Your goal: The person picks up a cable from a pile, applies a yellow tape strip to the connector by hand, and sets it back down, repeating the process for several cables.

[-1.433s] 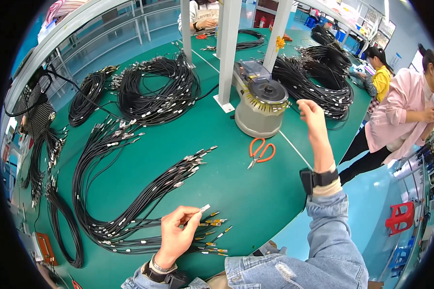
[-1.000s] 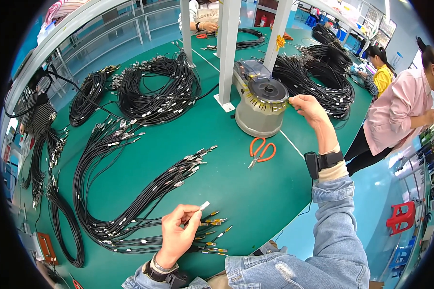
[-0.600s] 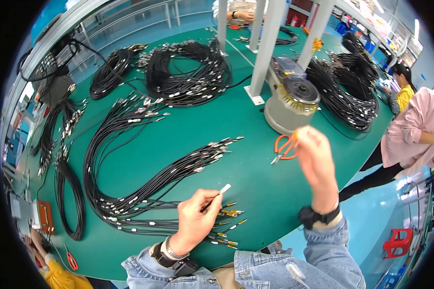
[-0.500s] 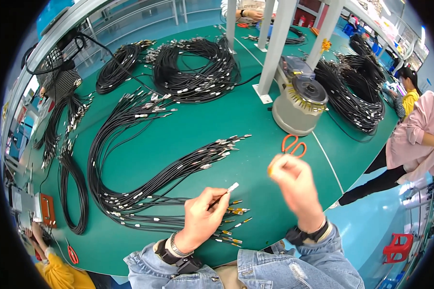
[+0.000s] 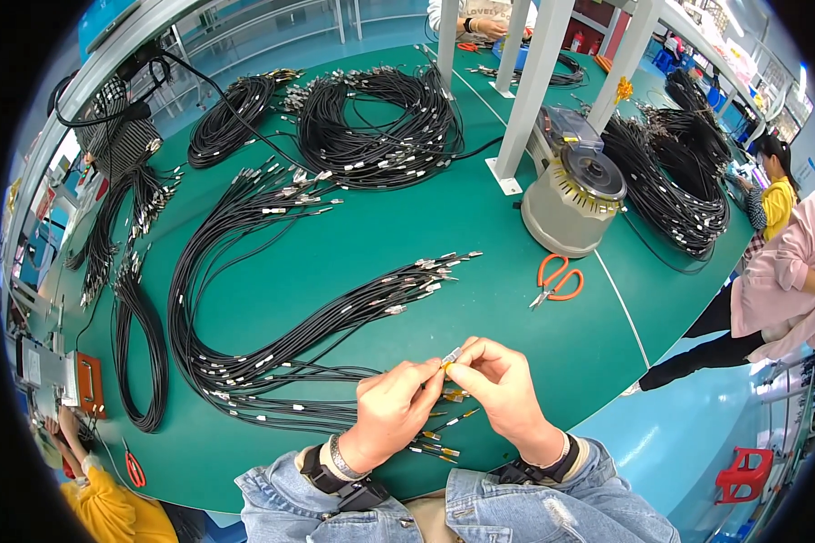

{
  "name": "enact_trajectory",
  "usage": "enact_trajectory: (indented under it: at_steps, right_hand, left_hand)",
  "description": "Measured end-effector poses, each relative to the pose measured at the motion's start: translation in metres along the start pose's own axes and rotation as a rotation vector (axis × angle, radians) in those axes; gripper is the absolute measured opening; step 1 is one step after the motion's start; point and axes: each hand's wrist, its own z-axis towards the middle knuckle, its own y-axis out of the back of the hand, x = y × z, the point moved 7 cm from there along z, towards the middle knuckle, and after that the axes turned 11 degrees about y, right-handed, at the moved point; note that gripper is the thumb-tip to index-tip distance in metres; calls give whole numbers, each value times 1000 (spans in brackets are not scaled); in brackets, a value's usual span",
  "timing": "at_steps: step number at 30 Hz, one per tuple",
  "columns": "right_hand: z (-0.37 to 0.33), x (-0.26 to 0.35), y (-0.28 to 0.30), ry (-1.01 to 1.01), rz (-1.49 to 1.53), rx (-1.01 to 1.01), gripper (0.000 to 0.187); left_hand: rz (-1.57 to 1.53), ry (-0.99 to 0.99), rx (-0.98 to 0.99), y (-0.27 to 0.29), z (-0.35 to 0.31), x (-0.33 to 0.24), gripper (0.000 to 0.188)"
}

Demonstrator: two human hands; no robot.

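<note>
In the middle of the near table, my left hand (image 5: 391,412) is closed in a pinch on the end of a black cable, its white tag (image 5: 451,357) sticking up between the fingertips. My right hand (image 5: 503,385) meets it there, thumb and forefinger pinching a small yellow strip (image 5: 446,366) against the cable end. Below and between both hands lie other cable ends (image 5: 436,448) with yellow wraps. Their bundle of black cables (image 5: 244,366) runs left and curves back in a U, white-tagged ends (image 5: 435,271) lying just beyond my hands.
Orange-handled scissors (image 5: 560,282) lie right of centre, before a round grey dispenser (image 5: 566,213) ringed with yellow strips. Metal posts (image 5: 534,100) rise from the green table (image 5: 353,244). Coiled cables (image 5: 376,136) sit at the back, with more (image 5: 670,181) at right. Co-workers surround the table.
My right hand has come from near the scissors down and left to the cable end, bringing the yellow strip. My left hand stays almost in place, still holding the cable.
</note>
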Motion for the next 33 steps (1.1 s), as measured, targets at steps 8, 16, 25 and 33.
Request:
enact_trajectory:
  at_steps: [8,16,25,33]
  right_hand:
    - [0,-1,3,-12,-21,-25,5]
    - [0,-4,3,-15,-26,-40,5]
    - [-1,-2,1,-10,-23,-67,7]
    - [-1,-2,2,-16,-17,-42,6]
  left_hand:
    - [10,-5,10,-2,-1,0,17]
    - [8,-1,8,-2,-2,0,16]
    - [-17,8,-14,-3,-6,0,18]
    - [109,-151,5,-6,-5,-4,26]
